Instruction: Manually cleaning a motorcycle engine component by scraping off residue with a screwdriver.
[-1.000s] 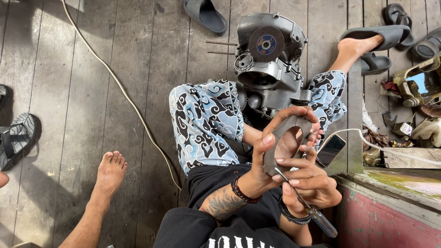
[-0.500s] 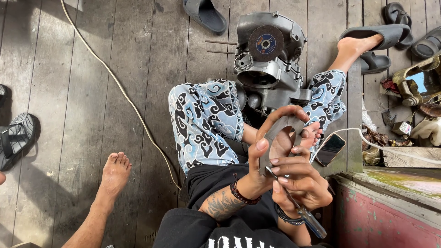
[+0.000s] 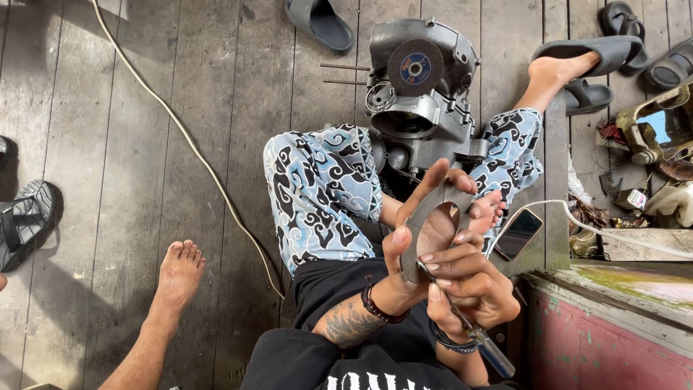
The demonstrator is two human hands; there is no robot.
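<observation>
My left hand (image 3: 411,238) holds up a thin grey ring-shaped gasket (image 3: 433,206) by its rim, thumb on the near edge. My right hand (image 3: 469,282) grips a screwdriver (image 3: 476,339) with a clear blue handle, its tip against the gasket's lower edge. Both hands hover above my lap, over patterned blue trousers (image 3: 317,195). Just beyond my knees sits a grey engine casing (image 3: 426,108) with a dark cutting disc (image 3: 415,66) resting on top.
A phone (image 3: 518,233) lies by my right leg. Another person's bare foot (image 3: 177,278) rests on the wooden floor at lower left. A white cable (image 3: 188,144) crosses the planks. Sandals (image 3: 317,22) lie around. A pink bench edge (image 3: 613,325) and cluttered parts (image 3: 657,130) stand at right.
My hands have shifted slightly left and the gasket has tilted a little in my left hand. The screwdriver stays pressed at its edge.
</observation>
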